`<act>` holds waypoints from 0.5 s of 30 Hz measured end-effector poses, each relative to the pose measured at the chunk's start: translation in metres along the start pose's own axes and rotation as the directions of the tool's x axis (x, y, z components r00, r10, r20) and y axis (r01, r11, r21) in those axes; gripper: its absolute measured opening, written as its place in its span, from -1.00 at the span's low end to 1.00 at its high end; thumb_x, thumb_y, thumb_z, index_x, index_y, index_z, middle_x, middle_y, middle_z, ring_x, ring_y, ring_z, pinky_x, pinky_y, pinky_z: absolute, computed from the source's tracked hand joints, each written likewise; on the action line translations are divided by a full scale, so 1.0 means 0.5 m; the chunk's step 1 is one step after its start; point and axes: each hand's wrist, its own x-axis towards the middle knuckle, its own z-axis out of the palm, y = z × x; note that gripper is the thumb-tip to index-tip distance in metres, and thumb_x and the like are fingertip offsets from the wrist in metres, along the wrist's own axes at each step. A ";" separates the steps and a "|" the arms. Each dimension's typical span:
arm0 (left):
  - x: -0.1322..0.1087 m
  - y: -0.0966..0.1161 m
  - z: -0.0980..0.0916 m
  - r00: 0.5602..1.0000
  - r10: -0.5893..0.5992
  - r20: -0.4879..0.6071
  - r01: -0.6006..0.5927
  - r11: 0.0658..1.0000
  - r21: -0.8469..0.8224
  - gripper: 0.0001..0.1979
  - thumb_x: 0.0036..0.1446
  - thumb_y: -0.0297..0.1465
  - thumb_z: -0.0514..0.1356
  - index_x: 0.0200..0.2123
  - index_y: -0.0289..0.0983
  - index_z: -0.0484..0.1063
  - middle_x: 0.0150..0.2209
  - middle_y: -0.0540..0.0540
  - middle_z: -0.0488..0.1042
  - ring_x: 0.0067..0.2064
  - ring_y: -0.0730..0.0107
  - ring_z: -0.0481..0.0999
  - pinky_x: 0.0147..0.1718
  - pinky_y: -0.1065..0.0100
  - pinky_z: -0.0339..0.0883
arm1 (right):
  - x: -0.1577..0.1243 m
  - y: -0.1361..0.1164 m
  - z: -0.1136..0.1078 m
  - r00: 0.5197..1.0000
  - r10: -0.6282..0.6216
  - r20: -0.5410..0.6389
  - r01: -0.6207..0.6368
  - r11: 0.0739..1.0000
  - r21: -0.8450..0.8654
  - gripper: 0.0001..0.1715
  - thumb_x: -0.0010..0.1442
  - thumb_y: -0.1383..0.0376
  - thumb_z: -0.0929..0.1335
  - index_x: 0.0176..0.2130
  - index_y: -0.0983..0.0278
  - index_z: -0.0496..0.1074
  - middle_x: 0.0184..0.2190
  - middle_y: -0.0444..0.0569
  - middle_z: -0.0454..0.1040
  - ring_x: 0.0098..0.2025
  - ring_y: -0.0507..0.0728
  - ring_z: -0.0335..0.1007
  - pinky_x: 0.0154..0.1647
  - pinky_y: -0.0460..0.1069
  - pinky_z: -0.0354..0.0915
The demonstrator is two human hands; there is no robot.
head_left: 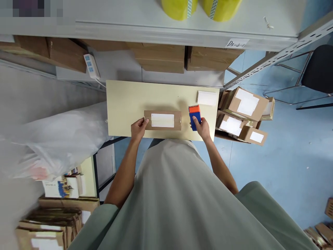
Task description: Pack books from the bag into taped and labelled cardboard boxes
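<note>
A slim brown cardboard box with a white label lies on the cream tabletop. My left hand pinches the left end of this box, thumb on top. To the right of the box, my right hand is closed around a small blue, block-shaped hand tool with an orange-red end that points away from me. Its exact kind does not show. The tool is apart from the box. Behind it, near the table's far right corner, rests a white stack of slips or labels.
Labelled cartons are piled against the table's right side. A grey shelf with yellow rolls spans the far side. A power strip stands behind left. A large translucent bag bulges at the left; flattened cartons sit below it.
</note>
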 end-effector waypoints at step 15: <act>0.042 0.000 -0.061 0.980 0.175 0.096 -0.173 0.985 -0.023 -0.56 0.35 0.05 0.25 -0.25 -0.22 0.60 -0.25 -0.12 0.65 -0.14 0.17 0.59 -0.14 0.32 0.50 | -0.010 -0.145 0.095 0.888 0.156 -0.433 0.167 0.766 0.620 -0.22 0.32 -0.52 0.30 -0.20 0.10 0.28 -0.30 -0.02 0.53 -0.29 0.20 0.47 -0.28 0.07 0.37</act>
